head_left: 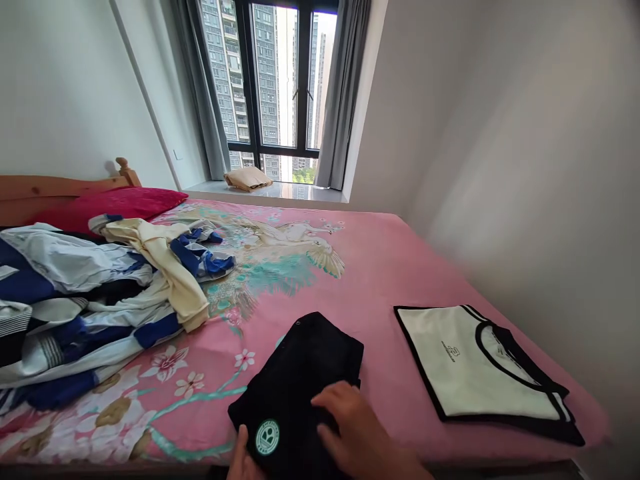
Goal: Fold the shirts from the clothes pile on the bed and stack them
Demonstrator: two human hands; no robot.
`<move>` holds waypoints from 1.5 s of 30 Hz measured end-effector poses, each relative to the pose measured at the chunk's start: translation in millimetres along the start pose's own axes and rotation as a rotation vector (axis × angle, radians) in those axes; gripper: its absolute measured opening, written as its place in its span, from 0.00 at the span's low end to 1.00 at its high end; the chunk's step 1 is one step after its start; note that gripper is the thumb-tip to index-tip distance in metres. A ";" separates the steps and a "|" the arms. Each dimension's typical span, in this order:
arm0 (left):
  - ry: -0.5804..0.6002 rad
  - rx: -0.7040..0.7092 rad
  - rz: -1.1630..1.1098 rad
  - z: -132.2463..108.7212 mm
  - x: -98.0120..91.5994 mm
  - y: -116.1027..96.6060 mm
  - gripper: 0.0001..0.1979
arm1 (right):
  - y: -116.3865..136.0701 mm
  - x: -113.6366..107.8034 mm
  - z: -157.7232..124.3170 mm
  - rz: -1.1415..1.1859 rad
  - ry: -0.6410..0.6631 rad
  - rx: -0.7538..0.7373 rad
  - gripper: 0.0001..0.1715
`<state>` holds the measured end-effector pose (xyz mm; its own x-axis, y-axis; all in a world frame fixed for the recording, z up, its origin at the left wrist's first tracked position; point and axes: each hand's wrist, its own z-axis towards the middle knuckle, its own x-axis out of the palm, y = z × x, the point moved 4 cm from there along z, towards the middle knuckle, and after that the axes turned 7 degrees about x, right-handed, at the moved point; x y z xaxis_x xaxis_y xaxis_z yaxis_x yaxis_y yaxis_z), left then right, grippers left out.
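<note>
A folded black garment [305,373] with a round white-and-green badge lies on the near side of the bed. My left hand [243,460], partly cut off by the bottom edge of the view, grips the garment's near left edge beside the badge. On the garment's right part rests my right hand [357,433], its thumb and forefinger apart on the cloth; its other fingers are mostly hidden. To the right lies a neatly folded cream shirt [450,360] with black trim and a small printed logo.
A heap of rumpled white, blue and cream clothes [115,293] covers the bed's left side. Behind it is a red pillow [125,203] by the wooden headboard [55,190]. The pink floral bedsheet [370,267] reaches the wall. A folded beige cloth [247,178] lies on the windowsill.
</note>
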<state>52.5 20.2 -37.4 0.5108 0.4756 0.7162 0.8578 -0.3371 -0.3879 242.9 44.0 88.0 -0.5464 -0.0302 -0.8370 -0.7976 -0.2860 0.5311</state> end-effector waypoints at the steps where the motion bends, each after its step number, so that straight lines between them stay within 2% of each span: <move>1: -0.011 0.020 0.009 -3.2 2.2 1.1 0.31 | -0.4 -12.3 9.9 -0.011 -0.042 0.098 0.13; 3: -0.030 0.051 0.036 -10.2 9.0 1.3 0.31 | -4.4 -20.3 29.9 -0.113 -0.085 0.237 0.08; 6: 0.008 0.017 0.069 -19.6 19.5 0.7 0.33 | -15.6 1.7 54.9 -0.341 -0.012 0.325 0.17; 8: 0.034 -0.008 0.088 -23.2 22.1 0.4 0.35 | -21.8 19.8 64.9 -0.434 0.051 0.339 0.17; 10: 0.046 -0.006 0.088 -24.4 22.0 0.4 0.36 | -24.0 28.6 70.6 -0.454 0.086 0.312 0.11; 13: 0.066 -0.020 0.061 -24.5 21.1 1.9 0.39 | -24.7 20.5 75.0 -0.417 0.095 0.258 0.07; 16: 0.071 -0.024 0.066 -25.1 20.5 1.7 0.40 | -29.2 2.4 75.9 -0.371 0.092 0.244 0.11; 18: 0.081 -0.018 0.073 -26.0 20.0 0.7 0.39 | -33.0 -3.5 74.1 -0.363 0.097 0.228 0.07; 19: 0.098 -0.013 0.065 -26.5 20.0 0.2 0.39 | -34.3 -3.0 72.6 -0.382 0.105 0.209 0.06; 21: 0.127 -0.011 0.040 -27.3 20.0 -0.3 0.37 | -36.3 3.3 69.4 -0.446 0.124 0.174 0.10; 25: 0.087 -0.034 0.057 -28.7 19.7 -0.1 0.37 | -38.7 16.2 66.2 -0.515 0.151 0.176 0.11; 31: 0.079 -0.020 0.079 -31.9 26.2 -0.5 0.38 | -39.3 10.1 61.5 -0.493 0.172 0.112 0.18; 34: 0.083 -0.014 0.063 -32.6 27.0 -0.9 0.37 | -42.4 9.9 58.6 -0.514 0.156 0.098 0.13; 37: 0.070 -0.015 0.102 -34.2 28.3 -2.4 0.36 | -45.1 7.8 56.0 -0.493 0.145 0.111 0.13; 41: 0.068 -0.024 0.146 -38.2 33.4 -3.3 0.37 | -42.8 3.9 51.2 -0.438 0.148 0.032 0.18; 45: 0.078 -0.007 0.122 -40.4 36.2 -3.3 0.37 | -44.4 7.1 49.0 -0.435 0.119 0.024 0.13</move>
<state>65.8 5.7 13.3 0.6049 0.3663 0.7070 0.7892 -0.3939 -0.4711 261.9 103.4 65.0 -0.1265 -0.0222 -0.9917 -0.9531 -0.2744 0.1277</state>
